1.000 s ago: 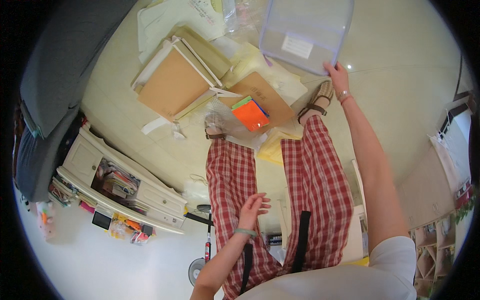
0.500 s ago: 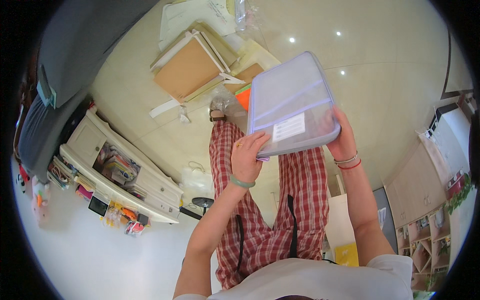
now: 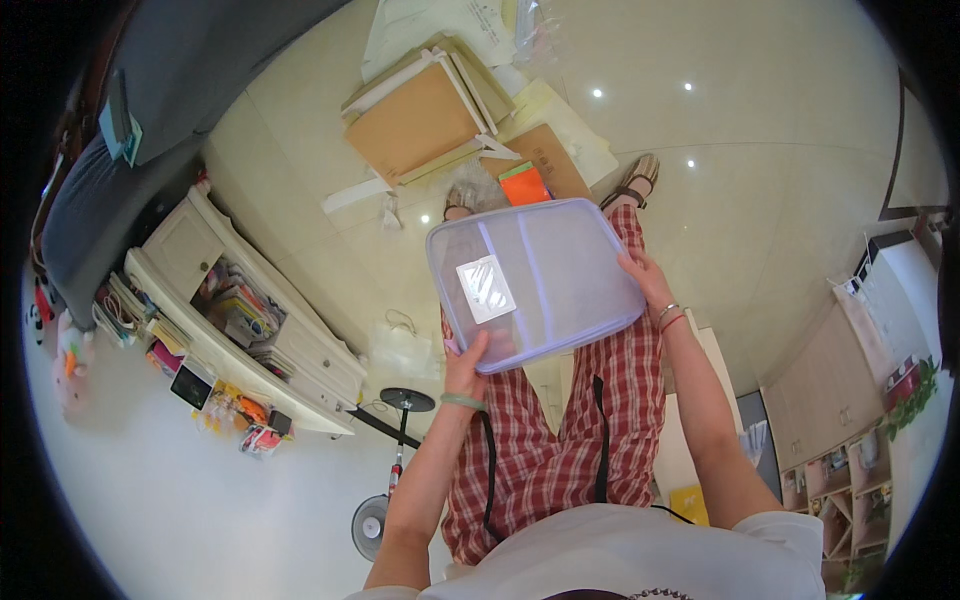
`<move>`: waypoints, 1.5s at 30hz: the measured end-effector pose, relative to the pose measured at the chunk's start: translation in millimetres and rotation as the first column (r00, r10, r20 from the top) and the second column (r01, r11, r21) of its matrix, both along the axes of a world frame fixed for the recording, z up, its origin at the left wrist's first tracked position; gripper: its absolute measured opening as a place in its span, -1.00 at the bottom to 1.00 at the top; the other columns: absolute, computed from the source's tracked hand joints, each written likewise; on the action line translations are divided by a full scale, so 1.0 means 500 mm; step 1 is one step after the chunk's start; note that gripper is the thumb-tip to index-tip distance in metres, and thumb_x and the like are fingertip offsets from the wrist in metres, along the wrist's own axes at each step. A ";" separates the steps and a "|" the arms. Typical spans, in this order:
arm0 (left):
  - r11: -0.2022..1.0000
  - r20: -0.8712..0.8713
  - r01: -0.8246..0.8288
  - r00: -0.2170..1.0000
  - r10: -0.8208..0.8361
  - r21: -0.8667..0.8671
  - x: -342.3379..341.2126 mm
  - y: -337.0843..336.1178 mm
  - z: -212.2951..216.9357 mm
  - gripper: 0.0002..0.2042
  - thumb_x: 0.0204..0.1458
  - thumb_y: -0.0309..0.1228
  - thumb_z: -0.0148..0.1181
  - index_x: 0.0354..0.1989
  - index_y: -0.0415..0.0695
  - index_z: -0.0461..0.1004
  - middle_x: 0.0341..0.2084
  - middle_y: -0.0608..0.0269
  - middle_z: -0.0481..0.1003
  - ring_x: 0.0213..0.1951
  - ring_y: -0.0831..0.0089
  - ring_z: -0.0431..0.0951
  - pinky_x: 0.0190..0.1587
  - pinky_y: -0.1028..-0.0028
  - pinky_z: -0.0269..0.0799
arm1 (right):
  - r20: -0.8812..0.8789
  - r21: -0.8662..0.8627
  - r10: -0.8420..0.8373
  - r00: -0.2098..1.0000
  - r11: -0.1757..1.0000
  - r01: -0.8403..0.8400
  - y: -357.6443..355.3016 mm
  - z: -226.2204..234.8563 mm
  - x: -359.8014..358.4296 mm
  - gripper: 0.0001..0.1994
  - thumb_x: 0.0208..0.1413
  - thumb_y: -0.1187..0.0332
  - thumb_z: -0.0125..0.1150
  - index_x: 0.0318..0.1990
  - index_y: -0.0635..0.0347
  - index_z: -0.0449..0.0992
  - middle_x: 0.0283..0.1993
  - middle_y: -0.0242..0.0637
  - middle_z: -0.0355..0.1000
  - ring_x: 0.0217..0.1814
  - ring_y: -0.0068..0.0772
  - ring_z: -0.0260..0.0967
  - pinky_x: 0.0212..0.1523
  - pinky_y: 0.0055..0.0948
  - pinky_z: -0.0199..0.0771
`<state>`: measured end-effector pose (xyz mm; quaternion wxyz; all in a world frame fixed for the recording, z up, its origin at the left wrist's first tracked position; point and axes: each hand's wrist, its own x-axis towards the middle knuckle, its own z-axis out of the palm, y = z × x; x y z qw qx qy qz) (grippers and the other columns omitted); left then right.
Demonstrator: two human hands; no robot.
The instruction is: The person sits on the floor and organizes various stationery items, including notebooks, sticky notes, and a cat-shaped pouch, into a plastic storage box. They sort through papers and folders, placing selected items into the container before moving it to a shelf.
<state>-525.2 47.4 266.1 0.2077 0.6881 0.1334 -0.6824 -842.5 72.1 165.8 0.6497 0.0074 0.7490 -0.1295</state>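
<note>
A clear zippered document case (image 3: 580, 255) with lilac edging lies level over my thighs, held between both hands. Two lilac strips cross its top, and a white label (image 3: 485, 289) sits toward its left end. My left hand (image 3: 466, 366) grips the near left corner, thumb on top and the other fingers hidden beneath. At the right edge, my right hand (image 3: 648, 281) clasps the case, its fingers partly under it. Past the far edge lie an orange packet (image 3: 524, 186) with a green strip and some crumpled clear plastic (image 3: 480, 188).
Brown folders and envelopes (image 3: 415, 125) are piled on the tiled floor beyond my feet, with loose papers (image 3: 430, 35) behind. A white cabinet (image 3: 280, 320) with open shelves stands left, near a small fan (image 3: 371, 527). Wooden cupboards (image 3: 825, 390) line the right.
The document case has turned and levelled out, coming down closer to my lap. Its label has swung from the near edge to the left end. Both hands still hold it.
</note>
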 end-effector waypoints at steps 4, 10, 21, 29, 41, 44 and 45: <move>0.995 0.008 -0.090 0.996 0.090 0.042 0.082 0.029 -0.009 -0.67 0.07 -0.36 0.12 -0.02 -0.21 0.31 -0.16 0.08 0.45 -0.13 0.24 0.50 -0.06 0.21 0.46 | 0.333 0.135 -0.133 0.934 0.987 0.092 0.027 0.045 -0.027 -0.50 -0.01 0.23 0.26 0.02 0.36 0.34 -0.11 -0.20 0.44 -0.17 -0.45 0.41 -0.15 -0.47 0.44; 0.983 -0.066 -0.173 0.982 0.177 0.056 0.045 0.072 -0.031 -0.53 0.08 -0.36 0.10 0.16 0.01 0.12 0.06 0.21 0.29 0.01 0.28 0.39 0.06 0.12 0.33 | 0.063 0.035 -0.122 0.991 0.992 0.120 0.055 0.125 -0.016 -0.58 0.03 0.29 0.22 -0.01 0.37 0.35 -0.12 -0.23 0.43 -0.18 -0.46 0.39 -0.15 -0.45 0.44; 0.968 -0.188 -0.075 0.975 0.122 0.238 -0.115 0.089 -0.031 -0.45 0.08 -0.43 0.11 0.23 -0.17 0.04 -0.09 0.09 0.39 -0.12 0.24 0.49 -0.10 0.29 0.50 | 0.153 0.162 -0.423 0.893 0.902 0.399 0.060 0.246 0.095 -0.55 0.05 0.32 0.18 0.06 0.30 0.24 -0.10 -0.17 0.40 -0.20 -0.30 0.47 -0.48 -0.34 0.64; 0.954 -0.219 0.001 0.973 0.068 0.300 -0.091 0.101 -0.009 -0.35 0.02 -0.41 0.18 0.26 -0.11 -0.02 -0.10 0.15 0.39 -0.06 0.30 0.43 0.00 0.24 0.38 | 0.195 0.167 -0.357 0.913 0.930 0.328 0.082 0.257 0.117 -0.55 0.08 0.28 0.17 0.07 0.31 0.25 -0.11 -0.17 0.40 -0.22 -0.32 0.47 -0.44 -0.35 0.64; 0.977 -0.147 0.198 0.972 -0.184 0.085 -0.108 0.093 0.016 -0.35 0.05 -0.49 0.12 0.29 0.04 -0.06 -0.11 0.18 0.44 -0.12 0.38 0.47 -0.16 0.33 0.48 | 0.133 0.099 -0.457 0.879 0.889 0.447 0.114 0.266 0.097 -0.57 0.08 0.38 0.15 0.10 0.29 0.25 -0.04 -0.19 0.37 -0.07 -0.28 0.41 -0.20 -0.30 0.56; 0.957 -0.159 0.288 0.946 -0.283 0.013 -0.094 0.078 0.032 -0.35 0.06 -0.51 0.08 0.31 0.02 -0.07 -0.14 0.17 0.44 -0.14 0.41 0.48 -0.18 0.38 0.48 | 0.132 0.039 -0.667 0.733 0.742 0.669 0.138 0.241 0.025 -0.57 0.08 0.38 0.14 0.08 0.34 0.25 0.01 -0.20 0.35 0.01 -0.31 0.36 -0.03 -0.31 0.46; 0.947 -0.142 0.322 0.938 -0.318 0.008 -0.088 0.078 0.033 -0.37 0.07 -0.53 0.06 0.31 0.01 -0.06 -0.17 0.17 0.44 -0.16 0.43 0.48 -0.19 0.42 0.48 | 0.152 0.042 -0.678 0.720 0.732 0.680 0.107 0.259 0.000 -0.57 0.08 0.39 0.14 0.08 0.35 0.25 0.02 -0.20 0.35 0.00 -0.32 0.36 -0.01 -0.32 0.43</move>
